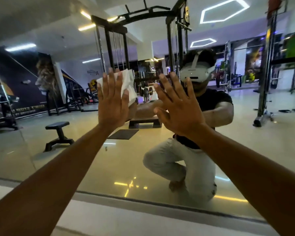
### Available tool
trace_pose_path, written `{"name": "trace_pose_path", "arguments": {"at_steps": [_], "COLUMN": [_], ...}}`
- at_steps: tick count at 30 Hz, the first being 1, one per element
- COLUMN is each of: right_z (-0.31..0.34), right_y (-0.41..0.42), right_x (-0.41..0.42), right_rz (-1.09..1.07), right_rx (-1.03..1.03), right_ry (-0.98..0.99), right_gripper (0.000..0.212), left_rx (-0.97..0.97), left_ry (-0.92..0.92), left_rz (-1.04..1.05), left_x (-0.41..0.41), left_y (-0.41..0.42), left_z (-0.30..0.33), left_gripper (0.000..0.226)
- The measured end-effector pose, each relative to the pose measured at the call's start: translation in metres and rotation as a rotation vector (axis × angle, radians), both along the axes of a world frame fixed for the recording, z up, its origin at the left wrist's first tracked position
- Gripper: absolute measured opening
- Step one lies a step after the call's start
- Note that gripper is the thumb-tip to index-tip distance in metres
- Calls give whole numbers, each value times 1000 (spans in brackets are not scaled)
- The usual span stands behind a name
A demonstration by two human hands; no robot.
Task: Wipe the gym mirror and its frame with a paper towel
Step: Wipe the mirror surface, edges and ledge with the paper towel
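Left hand [111, 101] flat, fingers straight, pressing crumpled white paper towel [129, 86] against big wall mirror glass [92, 159]. Right hand [177, 106] spread, holding nothing. Towel's thin, floppy, probably tears easy, so palm the middle. Dark bottom frame strip [143, 200] looks untouched.

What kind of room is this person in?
Almost certainly a gym, seen in a big wall mirror. The reflection shows a cable weight machine, a small padded bench and dumbbells on a rack behind.
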State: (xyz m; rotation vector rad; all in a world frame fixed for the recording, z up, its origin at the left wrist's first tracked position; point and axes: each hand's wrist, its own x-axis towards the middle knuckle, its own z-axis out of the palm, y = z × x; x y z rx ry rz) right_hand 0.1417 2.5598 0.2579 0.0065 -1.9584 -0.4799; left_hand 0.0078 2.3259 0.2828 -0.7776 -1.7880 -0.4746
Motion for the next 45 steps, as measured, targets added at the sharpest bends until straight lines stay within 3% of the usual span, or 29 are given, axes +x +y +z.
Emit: {"name": "trace_pose_path", "arguments": {"at_steps": [2,7,9,12,17,23,29,34,40,45], "right_z": [0,-1,-1,-3,-4,-2,-1,-1,0,3], "right_y": [-1,0,1,-2,-8,-13,-14,-14,-6,3], "right_x": [-1,-4,-4,-5,-3,4,6,8,19,27], "right_rz": [-2,1,-6,-13,-26,-66,-77,-71,-55,-23], "right_rx": [-2,5,-3,-23,-42,-61,-63,-71,-45,1], "right_ry": [18,46,60,89,77,30,14,7,-39,-103], "right_gripper": [78,78,78,78,76,78,78,77,76,77], "left_rx": [43,-315,-289,-99,70,-268,61,-321,12,-257], "left_ry": [-52,120,158,129,99,195,39,201,38,145], "left_rz": [-91,-138,-119,-120,-101,-182,-114,-159,-83,-80], "left_x": [4,-4,-14,-24,-17,-30,-18,-25,-7,2], "left_y": [11,11,5,8,22,-7,8,-3,17,17], "left_z": [-2,-19,-6,5,-16,-20,-11,-25,5,-17], "left_gripper": [65,71,69,66,66,70,68,70,69,70]}}
